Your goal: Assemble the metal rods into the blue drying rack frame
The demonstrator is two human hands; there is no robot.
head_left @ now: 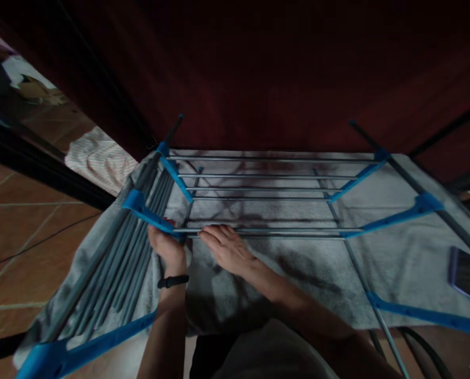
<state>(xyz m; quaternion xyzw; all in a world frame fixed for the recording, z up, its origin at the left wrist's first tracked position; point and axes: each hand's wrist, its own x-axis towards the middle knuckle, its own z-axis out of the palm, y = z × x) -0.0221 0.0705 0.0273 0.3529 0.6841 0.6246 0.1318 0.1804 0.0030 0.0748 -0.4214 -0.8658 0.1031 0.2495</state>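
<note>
We're over a drying rack [258,195] w/ a grey towel [298,263] spread under its rails. Left hand [167,250] sits at the blue plastic bracket [148,213] on the left wing hinge, fingers wrapped round it, clamped on the bracket edge. Right hand [227,247] lies flat on the towel, fingers together and stretched, tips touching the nearest rail [266,231]; holding nothing.

Risk as we judge it: that hinge can pinch the left fingers if the folded wing [132,263] swings, since they're right at the joint. The towel could also slide off the front, as it hangs loose there.

Materials: rails are thin, smooth metal rods, straight & parallel. Brackets are glossy blue plastic, flat bars. Towel is fuzzy terry, limp, w/ dark blotches. Floor [17,221] is reddish tile, hard. Black band on the left wrist [173,281].
</note>
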